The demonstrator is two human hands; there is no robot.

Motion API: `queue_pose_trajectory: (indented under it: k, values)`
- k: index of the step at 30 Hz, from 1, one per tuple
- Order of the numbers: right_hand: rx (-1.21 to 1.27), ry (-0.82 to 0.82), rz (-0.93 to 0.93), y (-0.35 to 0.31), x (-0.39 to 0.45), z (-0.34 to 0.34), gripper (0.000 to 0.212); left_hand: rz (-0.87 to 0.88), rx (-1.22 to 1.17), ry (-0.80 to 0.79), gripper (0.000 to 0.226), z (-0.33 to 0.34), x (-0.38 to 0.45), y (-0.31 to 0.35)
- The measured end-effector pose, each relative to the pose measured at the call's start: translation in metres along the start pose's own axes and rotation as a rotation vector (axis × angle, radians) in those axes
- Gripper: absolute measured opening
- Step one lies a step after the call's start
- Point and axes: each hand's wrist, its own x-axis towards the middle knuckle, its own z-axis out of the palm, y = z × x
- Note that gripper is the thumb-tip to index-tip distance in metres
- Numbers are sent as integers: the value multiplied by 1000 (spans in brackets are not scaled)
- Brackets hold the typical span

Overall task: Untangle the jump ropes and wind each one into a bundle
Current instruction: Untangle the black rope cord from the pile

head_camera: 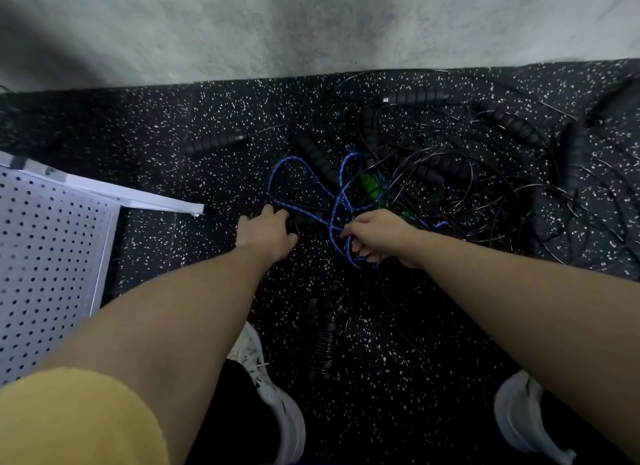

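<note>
A tangle of black jump ropes [450, 173] with ribbed black foam handles lies on the speckled floor in front of me. A blue braided rope [304, 173] with green handles [370, 187] loops through the tangle's near left side. My right hand [377, 236] is closed around a loop of the blue rope. My left hand [266, 232] grips a black handle [304, 220] that the blue rope crosses. One wound black rope bundle [322, 340] lies on the floor between my feet.
A white perforated metal panel [52, 256] stands at the left, close to my left arm. A pale concrete wall [311, 24] borders the floor at the back. My white shoes [277, 395] stand at the bottom of the view.
</note>
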Motion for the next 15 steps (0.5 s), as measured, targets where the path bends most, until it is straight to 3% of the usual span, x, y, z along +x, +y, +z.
queue_pose_trajectory:
  k: [3,7,10,12,15]
  values:
    - [-25,22,-33,-10,-9,-5,25,45,-43,42,46,-25,-13,0]
    - [-59,97,-131,-31,-29,-12,18,182,-291,-40,48,-64,-35,3]
    - [-83,156,-210,-48,-49,-18,16,234,-332,-41,48,-88,-54,5]
    - [-163,131,-250,-57,-65,-22,26,244,-331,-28,41,-106,-69,4]
    - [-267,81,-315,-64,-90,-21,57,265,-360,-27,30,-133,-94,-1]
